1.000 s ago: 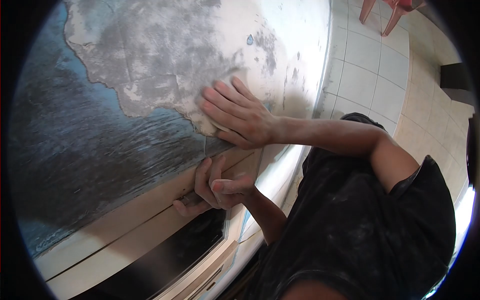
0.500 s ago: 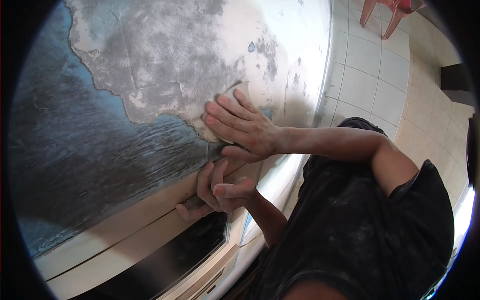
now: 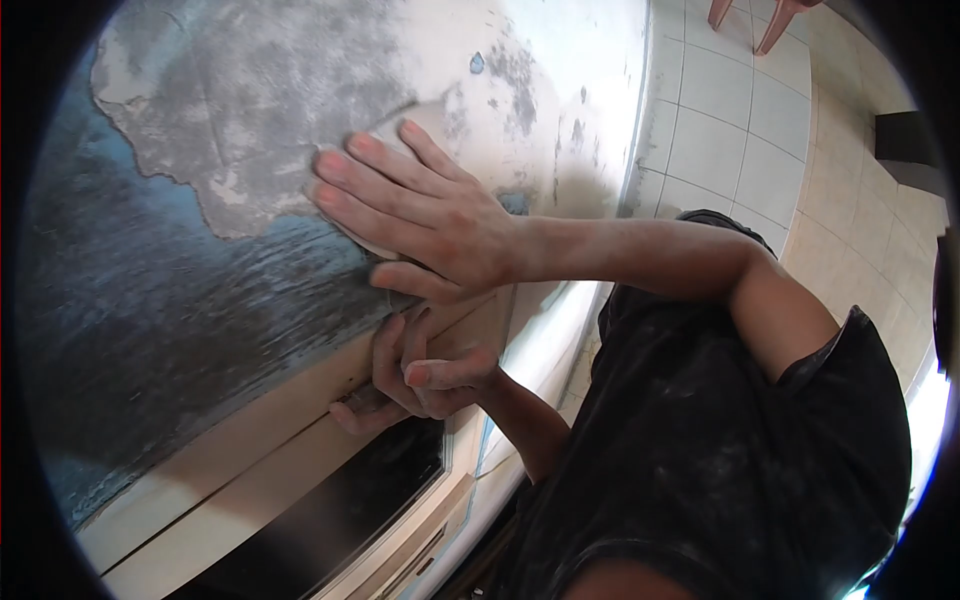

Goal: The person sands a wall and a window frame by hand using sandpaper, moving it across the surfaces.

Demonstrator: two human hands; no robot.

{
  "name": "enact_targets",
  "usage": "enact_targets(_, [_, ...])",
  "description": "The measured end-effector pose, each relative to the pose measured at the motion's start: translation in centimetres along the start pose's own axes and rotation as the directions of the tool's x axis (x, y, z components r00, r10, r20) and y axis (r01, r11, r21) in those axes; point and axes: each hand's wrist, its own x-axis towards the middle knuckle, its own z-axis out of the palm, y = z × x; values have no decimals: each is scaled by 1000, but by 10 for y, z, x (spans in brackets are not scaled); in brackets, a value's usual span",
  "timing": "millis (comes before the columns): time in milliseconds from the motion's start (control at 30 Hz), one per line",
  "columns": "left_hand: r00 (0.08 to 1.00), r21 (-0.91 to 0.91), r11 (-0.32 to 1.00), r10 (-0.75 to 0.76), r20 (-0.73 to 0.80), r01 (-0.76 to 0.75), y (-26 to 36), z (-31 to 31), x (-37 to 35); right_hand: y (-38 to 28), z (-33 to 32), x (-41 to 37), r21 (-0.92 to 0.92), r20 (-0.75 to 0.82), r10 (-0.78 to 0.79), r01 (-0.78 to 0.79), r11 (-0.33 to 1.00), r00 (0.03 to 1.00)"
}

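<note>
My right hand (image 3: pixel 430 220) lies with stretched fingers over a pale flat sheet (image 3: pixel 396 132), pressed to the patchy grey and white wall surface (image 3: pixel 270 80). Only the sheet's edges show past the fingers. Below it, my left hand (image 3: pixel 425 375) has loosely curled fingers at the cream frame (image 3: pixel 270 400). A small grey thing (image 3: pixel 366 398) shows between those fingers; what it is cannot be made out. Pale dust covers both hands. The dark blue-grey surface (image 3: pixel 200 310) lies left of them.
A dark window pane (image 3: pixel 340 510) sits within the frame at the bottom. Tiled floor (image 3: pixel 710 130) runs along the upper right, with pink chair legs (image 3: pixel 775 30) at the top. A dark block (image 3: pixel 908 150) stands at the far right.
My right hand and the pale sheet have slid left and slightly up in view across the wall. My left hand keeps its curled pose by the frame. The view has shifted a little.
</note>
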Motion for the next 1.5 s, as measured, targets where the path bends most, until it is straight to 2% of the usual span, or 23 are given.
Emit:
enact_targets(233, [999,32,999,18,-32,-17,-3,2,1,7,11,-47,23,19,18,-18,1000,1000])
enact_targets(400, [997,4,998,61,-40,-61,-8,1,-3,-2,0,12,-24,-91,-13,11,1000,996])
enact_targets(500, [998,-13,998,56,-31,-56,-8,0,-2,3,0,-5,4,-31,10,-10,1000,999])
enact_targets(600, [998,-13,999,46,-45,-46,-4,1,2,16,0,-45,-4,120,17,-16,1000,993])
enact_targets(700, [998,-14,998,58,-29,-58,-8,0,-3,18,-3,-27,-21,90,-33,35,999,995])
enact_targets(800, [998,-24,998,59,-17,-59,-10,0,-6,21,-6,0,-39,36,-162,163,986,986])
enact_targets(900, [997,-34,997,63,-33,-64,-12,0,-4,41,-11,-20,-3,133,-207,209,978,969])
enact_targets(1000, [998,-18,998,51,-37,-52,-6,1,1,55,-17,-39,-51,255,-223,243,969,941])
enact_targets(1100, [999,-1,999,34,4,-34,-8,-2,-3,54,-12,-9,-29,161,-367,377,926,916])
enact_targets(1200, [999,-9,999,37,29,-37,-7,-1,-4,48,-26,19,-65,142,-482,494,867,865])
enact_targets(1300, [998,-26,998,55,13,-54,-10,-1,-3,70,-33,-4,-25,218,-483,500,866,848])
enact_targets(1367, [998,-31,997,65,-9,-65,-12,1,-4,84,-37,-8,-52,231,-533,557,829,814])
enact_targets(1500, [996,7,996,93,-14,-93,-12,2,-3,71,-39,17,-50,223,-582,605,794,782])
